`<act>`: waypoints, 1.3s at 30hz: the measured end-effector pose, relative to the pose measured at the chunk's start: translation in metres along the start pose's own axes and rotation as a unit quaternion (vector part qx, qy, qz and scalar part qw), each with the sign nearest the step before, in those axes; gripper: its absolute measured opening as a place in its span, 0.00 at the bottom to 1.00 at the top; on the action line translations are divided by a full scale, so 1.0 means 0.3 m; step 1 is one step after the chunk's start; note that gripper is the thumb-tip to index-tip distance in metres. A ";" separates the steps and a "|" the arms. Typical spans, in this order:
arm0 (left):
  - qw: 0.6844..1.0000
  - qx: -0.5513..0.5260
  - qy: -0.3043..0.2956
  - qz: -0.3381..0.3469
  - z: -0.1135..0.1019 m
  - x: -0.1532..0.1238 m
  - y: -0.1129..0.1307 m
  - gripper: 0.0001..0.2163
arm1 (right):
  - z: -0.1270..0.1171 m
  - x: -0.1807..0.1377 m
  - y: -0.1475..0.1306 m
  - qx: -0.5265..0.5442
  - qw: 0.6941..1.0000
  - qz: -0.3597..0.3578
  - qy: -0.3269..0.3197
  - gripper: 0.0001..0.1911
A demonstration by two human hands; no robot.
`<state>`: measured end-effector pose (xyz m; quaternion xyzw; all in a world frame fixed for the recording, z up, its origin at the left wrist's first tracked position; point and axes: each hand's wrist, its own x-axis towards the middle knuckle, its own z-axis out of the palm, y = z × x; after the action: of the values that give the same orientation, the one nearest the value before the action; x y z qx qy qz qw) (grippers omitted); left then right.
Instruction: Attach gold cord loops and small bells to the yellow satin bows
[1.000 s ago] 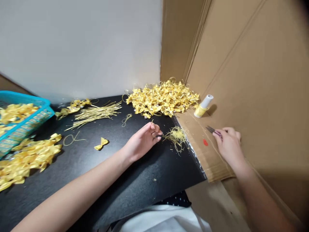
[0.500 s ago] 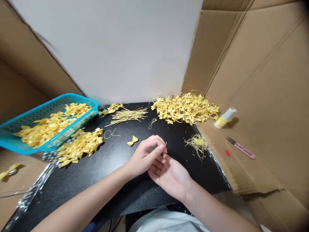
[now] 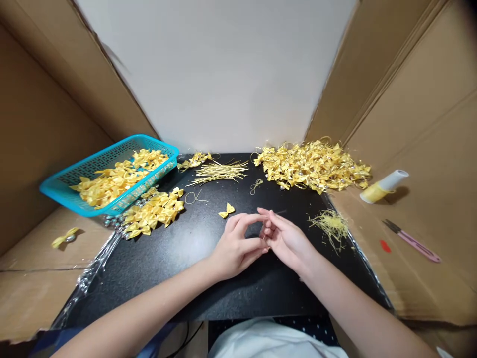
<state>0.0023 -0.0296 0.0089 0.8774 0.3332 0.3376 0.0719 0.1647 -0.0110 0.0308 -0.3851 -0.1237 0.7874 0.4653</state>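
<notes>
My left hand (image 3: 238, 243) and my right hand (image 3: 288, 241) meet above the black table. Both have curled fingers, with thumb and fingertips pinched on a thin yellow cord that barely shows between them; most of it is hidden. Just beyond my left hand lies a single yellow ribbon bow (image 3: 226, 211). Further back are a small knotted cord loop (image 3: 256, 186) and an open curl of cord (image 3: 195, 197). A bundle of cut yellow cords (image 3: 219, 171) rests near the wall.
A blue basket (image 3: 55, 191) of bows stands at left, beside loose bows (image 3: 156, 211) and silver bells (image 3: 114, 221). Back right is a heap of bows (image 3: 313, 164). Cord scraps (image 3: 331, 223), a spool (image 3: 383, 186), pink-handled snips (image 3: 413, 241) and cardboard walls (image 3: 402, 89) flank the right.
My view has swung left, so everything sits further right. My left fingers have come down from a raised pinch, and my right hand has turned from palm-up to a pinch against them.
</notes>
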 end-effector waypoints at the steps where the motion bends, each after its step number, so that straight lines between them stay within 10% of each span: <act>1: 1.000 -0.004 -0.005 -0.013 0.001 0.000 -0.005 0.07 | -0.006 0.006 -0.007 -0.023 0.999 -0.017 -0.015 0.09; 8: 0.991 -0.098 -0.077 -0.048 -0.043 0.008 -0.049 0.11 | -0.028 0.033 -0.063 -0.198 0.970 -0.115 -0.077 0.20; 13: 0.968 0.036 -0.043 -0.243 -0.110 -0.004 -0.171 0.09 | -0.070 0.042 -0.113 -0.399 0.890 -0.204 -0.088 0.18; 17: 0.956 0.095 -0.082 -0.265 -0.097 -0.006 -0.236 0.07 | -0.098 0.047 -0.117 -0.495 0.830 -0.227 -0.119 0.18; 22: 0.951 -0.051 -0.021 -0.305 -0.064 0.051 -0.227 0.09 | -0.121 0.074 -0.100 -0.498 0.821 -0.218 -0.173 0.21; 31: 0.646 -0.603 0.108 -0.457 0.063 0.134 -0.134 0.17 | -0.166 0.105 -0.074 -0.487 0.820 -0.291 -0.076 0.07; 39: 0.588 -0.676 0.108 -0.431 0.095 0.097 -0.114 0.13 | -0.157 0.098 -0.053 -0.516 0.754 -0.403 -0.055 0.06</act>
<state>0.0183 0.0179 -0.0090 0.2871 0.3529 0.4877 0.7451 0.2008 0.0141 -0.0065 -0.4372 -0.6806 0.3636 0.4620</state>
